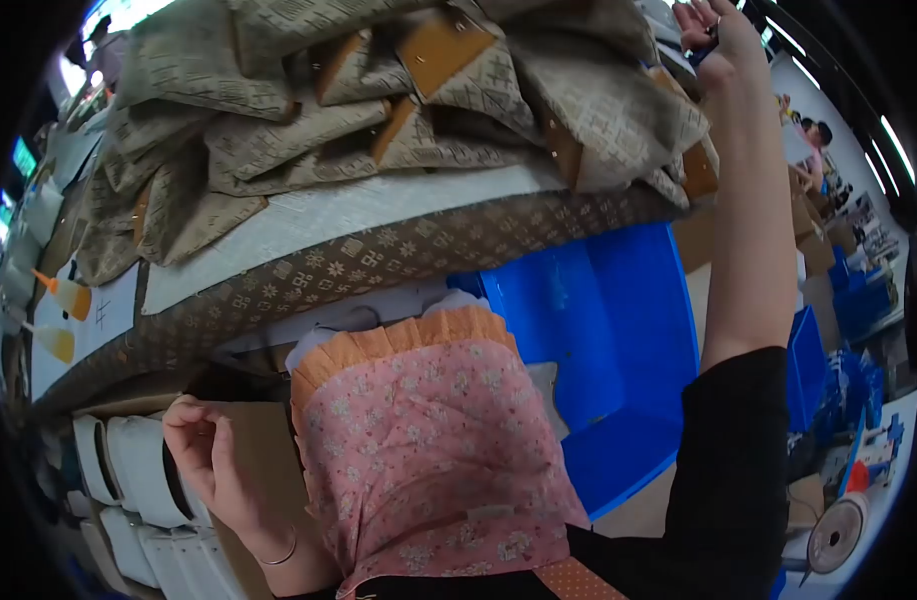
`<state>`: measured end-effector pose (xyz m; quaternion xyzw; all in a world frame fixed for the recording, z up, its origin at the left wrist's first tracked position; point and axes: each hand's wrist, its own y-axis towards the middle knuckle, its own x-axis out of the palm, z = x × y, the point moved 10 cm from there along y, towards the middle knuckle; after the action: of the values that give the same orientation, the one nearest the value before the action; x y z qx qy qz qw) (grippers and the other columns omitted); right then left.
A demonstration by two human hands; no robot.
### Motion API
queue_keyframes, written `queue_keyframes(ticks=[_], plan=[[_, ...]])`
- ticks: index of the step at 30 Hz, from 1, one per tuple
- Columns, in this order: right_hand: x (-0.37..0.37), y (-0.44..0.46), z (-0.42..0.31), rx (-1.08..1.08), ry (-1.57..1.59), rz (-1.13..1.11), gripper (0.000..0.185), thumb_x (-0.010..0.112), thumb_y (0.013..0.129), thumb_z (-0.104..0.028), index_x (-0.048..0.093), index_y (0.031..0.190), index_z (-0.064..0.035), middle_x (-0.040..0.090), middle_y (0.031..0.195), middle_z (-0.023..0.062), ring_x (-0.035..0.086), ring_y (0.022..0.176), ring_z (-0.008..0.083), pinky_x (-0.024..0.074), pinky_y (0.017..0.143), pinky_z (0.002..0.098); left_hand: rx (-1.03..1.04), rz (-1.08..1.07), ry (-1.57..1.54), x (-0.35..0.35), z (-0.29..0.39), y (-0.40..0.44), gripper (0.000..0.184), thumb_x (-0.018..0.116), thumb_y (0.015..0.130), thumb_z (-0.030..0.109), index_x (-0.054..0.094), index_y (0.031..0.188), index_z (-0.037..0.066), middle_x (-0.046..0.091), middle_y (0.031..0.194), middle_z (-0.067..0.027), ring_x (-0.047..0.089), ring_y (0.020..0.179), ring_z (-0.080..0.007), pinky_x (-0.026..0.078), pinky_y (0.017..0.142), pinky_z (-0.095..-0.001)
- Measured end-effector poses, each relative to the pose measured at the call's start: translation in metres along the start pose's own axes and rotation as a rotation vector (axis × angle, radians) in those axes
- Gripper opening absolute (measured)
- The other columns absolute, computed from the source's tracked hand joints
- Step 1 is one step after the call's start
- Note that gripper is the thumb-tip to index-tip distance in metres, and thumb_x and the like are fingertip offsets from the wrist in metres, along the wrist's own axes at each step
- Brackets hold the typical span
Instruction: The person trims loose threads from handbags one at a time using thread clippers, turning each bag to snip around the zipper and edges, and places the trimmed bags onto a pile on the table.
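Observation:
My right hand (717, 38) is raised at the top right, its arm stretched over the far edge of the fabric. Its fingers curl around a small dark blue object (701, 52), too little of which shows to name. My left hand (204, 455) is low on the left beside my pink flowered apron (429, 440). Its fingers are bent in toward the thumb, and anything between them is too small to make out. Grey-beige patterned fabric pieces (599, 90) with brown patches (444, 58) lie heaped on the table in front of me, nearest my right hand.
A brown patterned cloth (329, 258) covers the table's front edge. Below stands a blue bin (629, 330). Two yellow-tipped bottles, one a glue bottle (71, 298), lie left. White curved pieces (149, 470) fill a box at lower left. A spool (837, 532) stands right; people (814, 140) work beyond.

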<state>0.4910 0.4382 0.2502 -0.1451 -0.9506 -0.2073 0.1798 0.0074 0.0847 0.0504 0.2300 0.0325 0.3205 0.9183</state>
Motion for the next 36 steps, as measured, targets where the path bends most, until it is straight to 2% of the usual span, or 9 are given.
queue_keyframes(ticks=[7,12,15,17,23,25,29,31,36], plan=[[-0.168,-0.105,0.054,-0.337,-0.076,0.111,0.014,0.055,0.092,-0.012,0.057,0.102,-0.0039,0.061,0.095,0.0035,0.057,0.079,0.0071,0.0316,0.045,0.0184,-0.321,-0.404,0.308,0.03,-0.084,-0.008,0.022,0.055,0.085,0.0,0.048,0.106,0.001,0.047,0.102,-0.0045,0.046,0.087,-0.0097,0.039,0.081,-0.0224],[-0.376,-0.21,0.294,0.443,-0.33,0.618,0.018,0.047,0.093,-0.011,0.057,0.107,-0.0074,0.061,0.097,0.0021,0.056,0.071,0.0089,0.0323,0.047,0.0211,-0.141,-0.881,0.988,0.079,-0.128,-0.018,0.032,0.061,0.08,0.003,0.049,0.109,0.001,0.048,0.11,-0.0128,0.053,0.095,-0.0276,0.044,0.083,-0.0338],[-0.453,-0.324,0.474,0.817,-0.575,0.422,0.019,0.05,0.089,-0.015,0.064,0.1,-0.0116,0.064,0.086,0.0043,0.061,0.074,0.0203,0.0465,0.06,0.0347,-0.355,-0.995,1.026,0.082,-0.176,-0.035,0.041,0.066,0.074,0.007,0.049,0.111,0.002,0.046,0.116,-0.0178,0.051,0.101,-0.0377,0.044,0.086,-0.0401],[-0.424,-0.373,0.518,0.974,-1.279,-0.223,0.027,0.045,0.09,-0.015,0.064,0.109,-0.0141,0.066,0.1,0.0071,0.063,0.087,0.0252,0.0497,0.07,0.0397,-0.313,-0.969,1.119,0.085,-0.191,-0.04,0.046,0.068,0.071,0.008,0.049,0.113,0.003,0.046,0.118,-0.0189,0.05,0.104,-0.039,0.044,0.086,-0.0412],[-0.514,-0.568,0.757,0.987,-0.773,-0.116,0.046,0.036,0.095,-0.009,0.039,0.139,-0.0227,0.049,0.131,0.0157,0.058,0.107,0.0279,0.0472,0.088,0.039,-0.195,-0.966,1.323,0.118,-0.194,-0.03,0.061,0.072,0.066,0.011,0.046,0.121,0.005,0.042,0.124,-0.022,0.047,0.109,-0.0423,0.043,0.089,-0.0448],[-0.509,-0.578,0.798,0.935,-0.557,-0.162,0.045,0.048,0.089,-0.033,0.052,0.128,-0.013,0.037,0.143,0.0157,0.037,0.129,0.0331,0.0342,0.102,0.0416,-0.24,-0.972,1.337,0.124,-0.198,-0.029,0.063,0.072,0.066,0.011,0.044,0.122,0.005,0.041,0.125,-0.0222,0.046,0.11,-0.0427,0.042,0.091,-0.0453],[-0.542,-0.613,0.826,1.235,-0.439,0.14,0.047,0.05,0.089,-0.033,0.049,0.13,-0.0107,0.042,0.139,0.016,0.044,0.123,0.0343,0.0376,0.099,0.042,-0.159,-0.99,1.484,0.131,-0.203,-0.037,0.063,0.072,0.068,0.015,0.045,0.123,0.006,0.039,0.129,-0.0223,0.043,0.114,-0.0429,0.039,0.094,-0.0466],[-0.516,-0.615,0.815,1.299,-0.219,0.039,0.05,0.036,0.097,-0.009,0.019,0.143,-0.0058,0.05,0.125,0.02,0.057,0.1,0.0361,0.0491,0.081,0.0438,-0.113,-0.988,1.546,0.138,-0.199,-0.033,0.063,0.072,0.068,0.017,0.045,0.124,0.006,0.038,0.131,-0.0225,0.042,0.115,-0.0431,0.039,0.095,-0.0466],[-0.445,-0.517,0.636,1.369,-0.734,0.021,0.042,0.051,0.09,-0.025,0.047,0.126,-0.0025,0.057,0.118,0.0214,0.058,0.105,0.0334,0.0471,0.085,0.0415,-0.15,-1.007,1.618,0.142,-0.202,-0.043,0.063,0.072,0.07,0.019,0.044,0.125,0.005,0.035,0.135,-0.023,0.041,0.117,-0.0438,0.04,0.096,-0.0467]])
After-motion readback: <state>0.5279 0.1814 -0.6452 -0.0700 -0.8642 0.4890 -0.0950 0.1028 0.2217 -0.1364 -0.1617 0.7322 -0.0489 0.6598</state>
